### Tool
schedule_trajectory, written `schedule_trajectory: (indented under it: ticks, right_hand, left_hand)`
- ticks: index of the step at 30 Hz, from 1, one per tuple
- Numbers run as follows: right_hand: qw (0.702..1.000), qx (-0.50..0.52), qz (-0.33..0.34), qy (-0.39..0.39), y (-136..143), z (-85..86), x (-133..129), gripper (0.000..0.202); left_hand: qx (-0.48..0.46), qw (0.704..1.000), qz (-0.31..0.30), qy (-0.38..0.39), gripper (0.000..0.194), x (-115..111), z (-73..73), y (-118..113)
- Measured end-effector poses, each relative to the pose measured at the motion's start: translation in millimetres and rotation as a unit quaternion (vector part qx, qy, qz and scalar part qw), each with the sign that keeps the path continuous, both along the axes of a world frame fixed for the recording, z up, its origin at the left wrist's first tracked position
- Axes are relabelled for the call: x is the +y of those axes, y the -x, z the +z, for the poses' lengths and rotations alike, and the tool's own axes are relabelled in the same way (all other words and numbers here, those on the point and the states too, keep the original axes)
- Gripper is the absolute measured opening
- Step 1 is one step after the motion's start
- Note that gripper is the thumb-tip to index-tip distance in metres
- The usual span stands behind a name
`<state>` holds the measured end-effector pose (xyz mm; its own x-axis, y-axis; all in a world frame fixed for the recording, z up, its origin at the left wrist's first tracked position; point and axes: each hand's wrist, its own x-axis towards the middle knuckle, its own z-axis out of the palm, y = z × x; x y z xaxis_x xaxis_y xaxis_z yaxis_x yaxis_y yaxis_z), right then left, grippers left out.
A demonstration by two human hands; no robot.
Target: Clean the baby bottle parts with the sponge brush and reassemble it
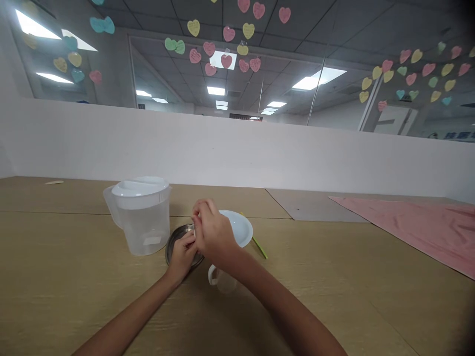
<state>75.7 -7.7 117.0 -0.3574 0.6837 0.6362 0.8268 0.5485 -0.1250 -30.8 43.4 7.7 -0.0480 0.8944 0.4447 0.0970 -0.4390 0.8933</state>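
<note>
Over a round metal bowl [174, 243], my left hand [183, 252] has its fingers pinched together on something small and pale that I cannot make out. My right hand [213, 230] is just above and beside it, fingers closed around the same spot; what it holds is hidden. Behind my right hand lies a white plate [242, 230], partly covered by it. A clear cup with a white handle [225, 282] stands below my right wrist, partly hidden by the forearm.
A translucent lidded pitcher [146, 222] stands left of the bowl. A green stick [260, 248] lies right of the plate. Pink cloth [419, 225] covers the right side of the table [315, 296]. A thin pale piece [54, 182] lies far left, near the white wall.
</note>
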Motion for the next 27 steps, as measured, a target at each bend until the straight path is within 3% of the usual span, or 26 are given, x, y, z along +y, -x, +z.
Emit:
schedule_trajectory:
  ticks: [8,13,19,22,24,27]
  right_hand:
    - [0.987,0.151,0.035,-0.049,-17,14.4,-2,0.016]
    - [0.957,0.272,0.052,-0.087,-29,24.5,1,0.013]
    - [0.887,0.429,0.105,-0.137,-53,44.5,-1,0.012]
    - [0.848,0.492,0.083,-0.181,-72,53.7,5,0.016]
    - [0.838,0.51,0.06,-0.182,-84,49.6,21,0.019]
    - [0.846,0.521,0.015,-0.116,-98,22.5,61,0.021]
  left_hand:
    - [0.032,0.998,-0.059,-0.023,0.027,-8,10.5,-6]
    - [0.02,0.998,-0.06,-0.025,0.027,-14,21.9,-7]
    - [0.054,0.996,-0.055,-0.049,0.024,-5,4.9,-2]
    - [0.066,0.995,-0.053,-0.05,0.024,-2,-4.0,-1]
    - [0.069,0.995,-0.049,-0.048,0.025,-1,-6.2,-1]
    - [0.073,0.995,-0.046,-0.046,0.027,-3,-6.5,-1]
